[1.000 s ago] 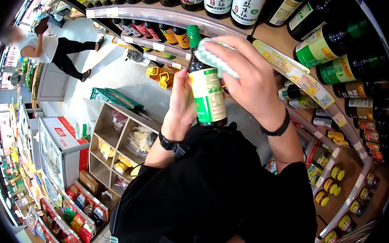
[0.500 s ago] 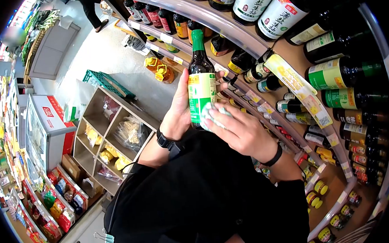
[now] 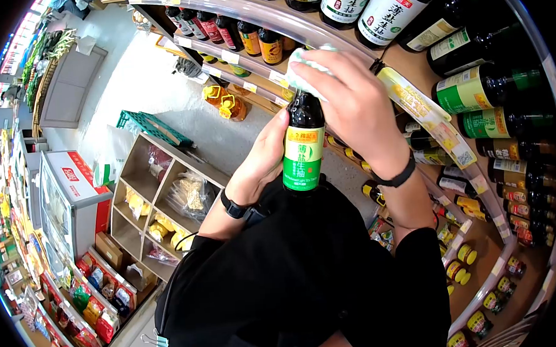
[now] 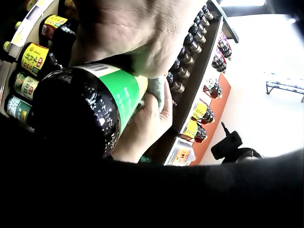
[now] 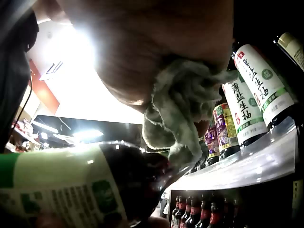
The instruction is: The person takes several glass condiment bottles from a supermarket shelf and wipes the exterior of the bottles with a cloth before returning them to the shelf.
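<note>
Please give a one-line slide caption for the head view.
The left hand holds a green-labelled sauce bottle before shop shelves while the right hand presses a cloth on its top.

Open room lies to the left, over the pale floor (image 3: pixel 158 92) of the aisle, where the air is free from the left hand (image 3: pixel 265 154) down to the low wooden rack (image 3: pixel 158 193). To the right the way is tight. The shelves (image 3: pixel 262 17) curve close round the right hand (image 3: pixel 357 102), packed row upon row with dark bottles (image 3: pixel 489 87), and a yellow price strip (image 3: pixel 424 110) juts out just beside the wrist. The held bottle (image 3: pixel 302 148) stands upright between both hands, its top, under the gripped cloth (image 3: pixel 298 67), near a shelf edge. A green crate (image 3: pixel 153 130) and yellow oil jugs (image 3: pixel 225 104) sit on the floor by the shelf foot, narrowing the passage there.
</note>
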The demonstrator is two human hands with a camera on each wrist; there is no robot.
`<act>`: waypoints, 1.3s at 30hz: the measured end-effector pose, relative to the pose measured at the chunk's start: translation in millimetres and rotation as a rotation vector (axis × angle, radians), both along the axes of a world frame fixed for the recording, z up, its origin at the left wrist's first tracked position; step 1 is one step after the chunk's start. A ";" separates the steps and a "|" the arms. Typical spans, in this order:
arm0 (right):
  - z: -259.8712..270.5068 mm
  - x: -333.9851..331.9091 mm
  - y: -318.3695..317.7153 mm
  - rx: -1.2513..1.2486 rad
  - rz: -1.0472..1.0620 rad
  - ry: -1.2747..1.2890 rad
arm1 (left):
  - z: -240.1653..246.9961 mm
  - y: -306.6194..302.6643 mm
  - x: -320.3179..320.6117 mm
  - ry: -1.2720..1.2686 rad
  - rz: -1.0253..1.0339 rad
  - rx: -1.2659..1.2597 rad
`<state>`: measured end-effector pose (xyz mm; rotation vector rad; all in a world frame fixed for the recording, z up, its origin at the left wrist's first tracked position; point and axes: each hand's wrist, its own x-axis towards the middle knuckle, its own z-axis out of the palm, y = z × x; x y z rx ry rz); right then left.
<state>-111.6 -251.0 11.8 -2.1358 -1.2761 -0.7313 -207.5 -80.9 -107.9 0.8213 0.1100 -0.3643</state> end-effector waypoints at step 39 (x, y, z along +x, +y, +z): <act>60.1 -12.4 -16.8 -0.365 0.006 -0.307 | 34.5 49.3 -24.5 -0.871 0.463 1.638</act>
